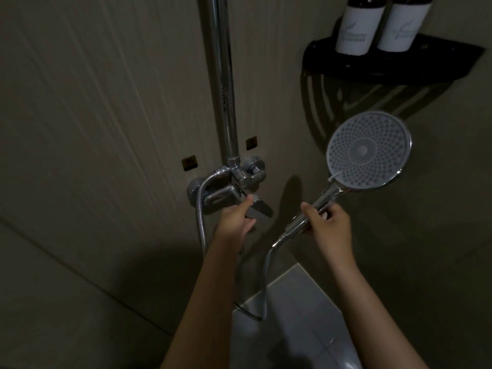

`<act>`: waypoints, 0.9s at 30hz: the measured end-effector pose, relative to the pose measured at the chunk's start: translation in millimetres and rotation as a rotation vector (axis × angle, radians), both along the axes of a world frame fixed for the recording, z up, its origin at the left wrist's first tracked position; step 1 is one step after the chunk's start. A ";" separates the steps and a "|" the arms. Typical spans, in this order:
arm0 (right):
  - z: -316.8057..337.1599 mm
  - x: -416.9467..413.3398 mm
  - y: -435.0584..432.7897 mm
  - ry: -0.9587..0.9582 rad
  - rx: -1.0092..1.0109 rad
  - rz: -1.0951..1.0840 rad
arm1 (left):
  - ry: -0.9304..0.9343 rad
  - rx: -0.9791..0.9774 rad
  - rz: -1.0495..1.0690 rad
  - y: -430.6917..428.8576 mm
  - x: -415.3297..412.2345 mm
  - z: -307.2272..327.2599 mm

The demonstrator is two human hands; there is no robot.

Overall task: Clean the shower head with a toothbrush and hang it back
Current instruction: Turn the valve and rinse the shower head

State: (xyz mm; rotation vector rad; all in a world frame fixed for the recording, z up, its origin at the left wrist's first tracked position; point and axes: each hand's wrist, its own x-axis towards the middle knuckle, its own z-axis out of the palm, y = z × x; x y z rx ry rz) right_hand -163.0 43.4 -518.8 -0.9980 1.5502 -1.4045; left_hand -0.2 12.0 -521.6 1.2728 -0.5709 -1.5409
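The round chrome shower head (368, 150) faces me at the right, its grey nozzle plate toward the camera. My right hand (330, 225) grips its chrome handle low down, near where the metal hose (266, 275) joins. My left hand (238, 219) holds the lever of the chrome mixer tap (239, 182) on the wall, thumb on top and fingers curled under it. No toothbrush is in view.
A chrome riser pipe (225, 75) runs up the wall from the tap. A black corner shelf (386, 62) at the upper right carries two white-labelled bottles (359, 25). Pale floor tiles (292, 328) show below between my forearms.
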 end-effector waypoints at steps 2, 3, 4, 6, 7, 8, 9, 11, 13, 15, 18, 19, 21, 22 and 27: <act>-3.3 -1.8 3.3 0.014 0.009 -0.020 | -0.017 -0.016 -0.002 1.1 -4.0 -2.6; -5.5 -3.0 5.1 0.033 0.007 -0.033 | -0.038 -0.023 -0.008 1.7 -4.9 -3.7; -7.5 -4.3 6.5 0.066 -0.001 -0.054 | -0.054 -0.029 -0.021 1.9 -5.2 -5.3; -10.5 -6.9 9.9 0.159 -0.010 -0.096 | -0.084 -0.037 -0.063 3.1 -4.8 -7.9; -11.3 -7.4 11.2 0.205 -0.009 -0.110 | -0.101 -0.045 -0.074 4.2 -5.0 -7.7; -12.9 -8.2 12.4 0.247 -0.002 -0.126 | -0.109 -0.050 -0.079 4.6 -5.2 -8.7; -14.0 -8.9 14.1 0.280 0.007 -0.139 | -0.116 -0.053 -0.074 5.1 -5.4 -9.4; -15.8 -9.5 17.5 0.330 0.028 -0.160 | -0.121 -0.064 -0.063 6.1 -6.5 -10.1; -16.1 -10.2 21.5 0.383 0.057 -0.175 | -0.126 -0.076 -0.054 7.4 -7.6 -10.1; -15.4 -10.5 26.2 0.436 0.086 -0.191 | -0.129 -0.085 -0.056 9.2 -8.9 -9.3; -16.3 -11.2 32.6 0.468 0.110 -0.216 | -0.117 -0.096 -0.056 11.1 -11.1 -7.5; -16.3 -11.1 35.0 0.472 0.115 -0.223 | -0.111 -0.095 -0.053 10.2 -11.5 -7.8; -15.8 -10.5 39.6 0.474 0.130 -0.233 | -0.116 -0.090 -0.049 9.9 -11.1 -6.6; -15.8 -10.3 41.7 0.474 0.134 -0.240 | -0.119 -0.086 -0.054 9.6 -10.5 -6.2; -14.0 -9.1 52.8 0.485 0.148 -0.272 | -0.126 -0.085 -0.063 6.9 -9.1 -6.8</act>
